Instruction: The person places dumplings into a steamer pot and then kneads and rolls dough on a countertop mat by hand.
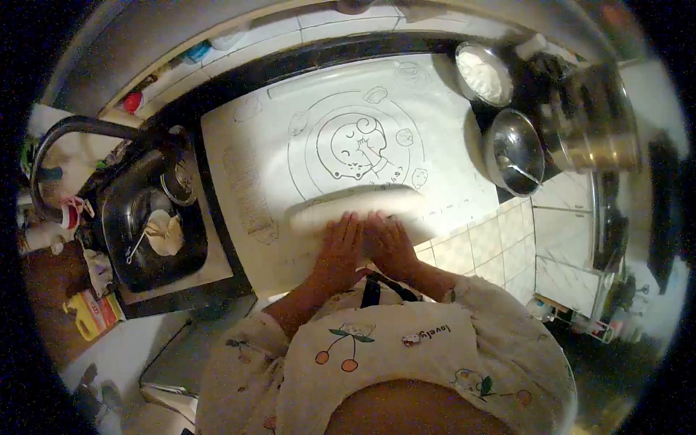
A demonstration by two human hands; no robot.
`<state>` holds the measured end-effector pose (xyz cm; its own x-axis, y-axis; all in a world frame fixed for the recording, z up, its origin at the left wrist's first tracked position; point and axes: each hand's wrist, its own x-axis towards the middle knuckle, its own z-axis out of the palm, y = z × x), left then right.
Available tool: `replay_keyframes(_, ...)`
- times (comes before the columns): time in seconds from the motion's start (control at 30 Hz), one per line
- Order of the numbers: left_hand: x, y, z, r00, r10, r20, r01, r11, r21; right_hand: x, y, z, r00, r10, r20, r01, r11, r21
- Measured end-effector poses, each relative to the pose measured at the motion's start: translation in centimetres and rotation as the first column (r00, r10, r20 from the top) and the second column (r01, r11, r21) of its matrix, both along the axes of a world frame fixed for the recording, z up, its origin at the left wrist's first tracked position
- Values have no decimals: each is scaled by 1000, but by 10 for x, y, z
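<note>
A thick pale roll, which looks like a log of dough (319,211), lies crosswise near the front edge of a white printed pastry mat (239,174). My left hand (343,243) rests on the middle of the roll with its fingers stretched forward. Close beside it, my right hand (388,243) lies on the roll in the same way, fingers extended and palm down. The two hands nearly touch at the thumbs. Beyond the roll, a cartoon figure inside circles is printed on the mat.
At the back right stand a bowl of white flour (482,76) and a metal bowl (513,152) with a spoon in it. A large shiny pot (594,123) is farther right. On the left, a black sink (123,261) with a black faucet (94,125) holds dishes.
</note>
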<state>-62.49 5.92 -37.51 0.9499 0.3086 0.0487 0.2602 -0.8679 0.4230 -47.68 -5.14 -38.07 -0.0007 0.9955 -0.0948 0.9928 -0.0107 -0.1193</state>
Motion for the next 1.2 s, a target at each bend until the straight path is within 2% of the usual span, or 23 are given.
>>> replay_keyframes(0.03,-1,-3,-2,1000,7,29,-8,1000,8,3,0,32,966,-27,-257,41,998,48)
replay_keyframes(0.1,2,8,-5,990,8,137,-22,995,99,17,-6,36,881,-219,-419,212,975,-65)
replay_keyframes(0.17,23,32,9,983,126,137,-143,981,129,42,3,35,845,-263,-465,349,931,107)
replay_keyframes(0.2,31,41,16,973,184,138,-203,968,145,56,11,32,873,-226,-433,389,858,336)
replay_keyframes(0.27,40,48,19,983,186,-11,-185,981,50,74,17,17,794,-315,-520,537,765,356)
replay_keyframes(0.37,44,51,25,978,157,-139,-154,988,30,104,20,18,857,-241,-455,289,957,36)
replay_keyframes(0.43,49,61,26,971,133,-199,-124,991,57,118,28,22,760,-178,-625,232,973,4)
replay_keyframes(0.47,51,74,14,973,88,-215,-125,978,-168,126,33,23,699,-149,-699,201,979,-7)
replay_keyframes(0.5,53,93,-7,975,41,-219,-125,915,-385,137,36,15,363,-378,-852,181,925,-333)
replay_keyframes(0.53,61,108,2,977,-5,-211,-122,804,-582,139,49,33,279,-455,-846,213,888,-408)
replay_keyframes(0.57,60,121,17,975,-17,-220,-163,618,-769,145,63,58,324,-591,-739,222,806,-548)
replay_keyframes(0.6,66,136,19,964,-78,-254,-166,570,-804,150,78,79,364,-707,-606,240,700,-672)
replay_keyframes(0.63,72,155,20,948,-143,-284,-172,521,-836,156,89,75,376,-713,-592,255,694,-674)
replay_keyframes(0.67,75,165,22,928,-208,-309,-183,468,-864,163,93,80,234,-715,-658,242,699,-673)
replay_keyframes(0.73,77,178,48,915,-85,-394,-326,419,-847,172,109,87,178,-793,-583,292,608,-738)
replay_keyframes(0.8,84,188,65,903,-89,-421,-366,356,-860,182,119,77,133,-777,-615,197,629,-752)
replay_keyframes(0.87,95,198,49,872,-149,-466,-355,464,-812,184,124,68,131,-751,-647,159,660,-734)
replay_keyframes(0.9,98,201,42,854,-174,-490,-345,515,-785,185,126,49,224,-795,-563,254,605,-754)
replay_keyframes(1.0,106,181,39,886,-25,-463,-204,876,-436,181,121,25,827,-469,-310,354,863,-360)
replay_keyframes(1.03,105,171,22,961,125,-246,-182,957,-225,151,126,55,822,-505,-262,486,863,-140)
replay_keyframes(1.13,137,157,21,913,400,-85,-407,908,-97,109,159,45,826,-280,-489,489,788,375)
replay_keyframes(1.17,148,152,19,885,442,-145,-452,891,-43,96,175,37,825,-259,-502,499,751,433)
replay_keyframes(1.2,148,146,-6,882,472,0,-472,882,15,85,187,28,825,-236,-513,506,711,487)
